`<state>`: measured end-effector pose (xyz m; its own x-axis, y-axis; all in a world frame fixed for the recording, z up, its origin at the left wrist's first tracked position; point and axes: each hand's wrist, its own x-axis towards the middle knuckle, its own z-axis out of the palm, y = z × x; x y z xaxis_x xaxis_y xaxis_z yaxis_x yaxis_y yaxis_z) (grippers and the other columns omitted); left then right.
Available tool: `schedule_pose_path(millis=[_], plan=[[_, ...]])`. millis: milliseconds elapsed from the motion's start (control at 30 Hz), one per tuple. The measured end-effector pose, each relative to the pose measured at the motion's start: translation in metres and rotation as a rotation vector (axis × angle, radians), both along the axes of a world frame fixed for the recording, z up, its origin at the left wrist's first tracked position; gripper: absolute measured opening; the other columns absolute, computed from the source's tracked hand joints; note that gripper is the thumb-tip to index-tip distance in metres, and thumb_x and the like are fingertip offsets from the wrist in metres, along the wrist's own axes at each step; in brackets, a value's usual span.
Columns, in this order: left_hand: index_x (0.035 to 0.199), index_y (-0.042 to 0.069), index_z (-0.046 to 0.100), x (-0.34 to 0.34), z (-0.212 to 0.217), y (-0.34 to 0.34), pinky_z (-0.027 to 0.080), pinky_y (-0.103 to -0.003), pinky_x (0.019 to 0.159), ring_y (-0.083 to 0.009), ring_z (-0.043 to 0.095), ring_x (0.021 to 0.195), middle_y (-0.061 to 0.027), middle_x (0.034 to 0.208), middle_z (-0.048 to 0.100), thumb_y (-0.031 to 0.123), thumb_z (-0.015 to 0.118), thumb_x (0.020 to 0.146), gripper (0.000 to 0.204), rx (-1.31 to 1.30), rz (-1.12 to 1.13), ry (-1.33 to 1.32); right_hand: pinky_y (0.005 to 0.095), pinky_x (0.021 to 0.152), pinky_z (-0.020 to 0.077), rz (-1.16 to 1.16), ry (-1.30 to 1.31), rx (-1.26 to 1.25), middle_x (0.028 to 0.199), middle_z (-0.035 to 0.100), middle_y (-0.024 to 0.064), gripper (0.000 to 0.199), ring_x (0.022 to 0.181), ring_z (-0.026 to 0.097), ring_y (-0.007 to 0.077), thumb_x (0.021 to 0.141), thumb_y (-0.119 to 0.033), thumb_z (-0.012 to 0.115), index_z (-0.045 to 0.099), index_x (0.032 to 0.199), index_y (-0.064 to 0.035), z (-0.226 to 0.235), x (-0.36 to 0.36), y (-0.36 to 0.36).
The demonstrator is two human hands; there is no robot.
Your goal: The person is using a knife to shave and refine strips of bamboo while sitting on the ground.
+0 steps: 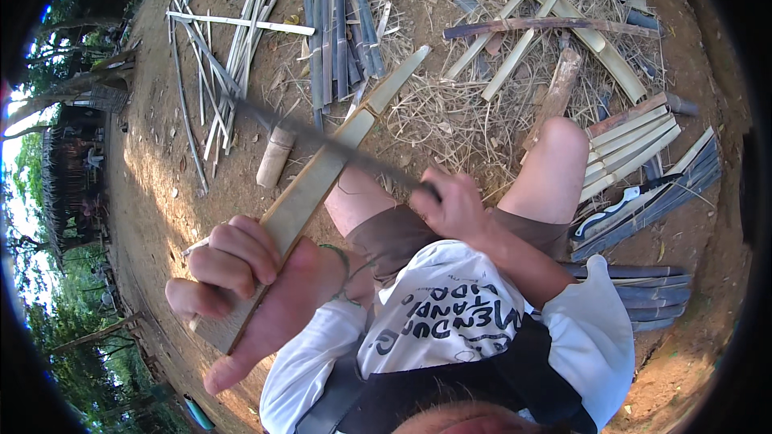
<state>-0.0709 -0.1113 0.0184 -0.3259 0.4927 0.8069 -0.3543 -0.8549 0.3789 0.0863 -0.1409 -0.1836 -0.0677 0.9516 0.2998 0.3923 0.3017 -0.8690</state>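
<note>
My left hand (257,273) is closed round the lower part of a split bamboo slat (301,197), which slants up and away to the right. The slat's pale inner face shows, and a notch or raised node sits near its far end. In my right hand (454,205) is the dark handle of a long-bladed knife, fingers wrapped round it. The knife's blade (374,163) reaches left across the slat, blurred, its tip beyond the slat's left side. Whether the edge touches the bamboo I cannot tell.
Thin pale strips (241,56) and dark bamboo lengths (334,24) lie ahead on the dirt. A short log piece (276,157) is beside the slat. To the right are shavings (482,128), split slats (635,153) and a tool with a white and black handle (609,213).
</note>
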Motion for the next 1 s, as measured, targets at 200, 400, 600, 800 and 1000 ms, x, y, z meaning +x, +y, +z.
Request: schedule_pose_path(millis=[200, 400, 600, 800, 1000], plan=[[0.083, 0.015, 0.038, 0.013, -0.011, -0.008, 0.025, -0.025, 0.042, -0.0098, 0.035, 0.046, 0.0018, 0.060, 0.037, 0.083, 0.053, 0.081, 0.069, 0.039, 0.024, 0.034, 0.0473, 0.056, 0.0489, -0.087, -0.044, -0.461, 0.057, 0.060, 0.0185, 0.050, 0.060, 0.066, 0.0381, 0.099, -0.047, 0.053, 0.067, 0.083, -0.0015, -0.005, 0.026, 0.013], [0.083, 0.015, 0.037, 0.003, -0.004, -0.009, 0.023, -0.026, 0.043, -0.0101, 0.034, 0.046, 0.0017, 0.059, 0.036, 0.079, 0.056, 0.083, 0.067, 0.031, 0.022, 0.042, 0.0438, 0.049, 0.0435, 0.077, 0.129, -0.146, 0.052, 0.051, 0.0170, 0.048, 0.051, 0.059, 0.0373, 0.099, -0.044, 0.055, 0.060, 0.077, -0.0009, 0.021, 0.006, -0.004], [0.081, 0.015, 0.037, 0.011, -0.014, -0.008, 0.023, -0.025, 0.043, -0.0100, 0.033, 0.045, 0.0017, 0.058, 0.035, 0.078, 0.057, 0.083, 0.066, 0.019, 0.022, -0.002, 0.0436, 0.050, 0.0497, 0.032, 0.036, -0.183, 0.054, 0.058, 0.0184, 0.047, 0.052, 0.063, 0.0371, 0.094, -0.046, 0.062, 0.064, 0.082, -0.0008, 0.031, 0.001, -0.003], [0.081, 0.015, 0.037, -0.001, -0.006, -0.009, 0.023, -0.025, 0.042, -0.0095, 0.033, 0.044, 0.0016, 0.059, 0.037, 0.078, 0.056, 0.084, 0.065, -0.010, 0.050, 0.044, 0.0478, 0.059, 0.0491, -0.133, 0.033, -0.508, 0.061, 0.061, 0.0225, 0.055, 0.063, 0.065, 0.0410, 0.099, -0.048, 0.052, 0.066, 0.077, 0.0010, -0.035, 0.018, 0.009], [0.076, 0.014, 0.041, 0.013, -0.008, -0.010, 0.021, -0.025, 0.044, -0.0088, 0.031, 0.046, 0.0024, 0.059, 0.037, 0.090, 0.045, 0.078, 0.076, 0.014, 0.006, 0.043, 0.0512, 0.063, 0.0491, -0.019, 0.047, -0.303, 0.062, 0.060, 0.0253, 0.062, 0.065, 0.064, 0.0438, 0.098, -0.054, 0.050, 0.067, 0.077, 0.0012, -0.005, 0.011, -0.008]])
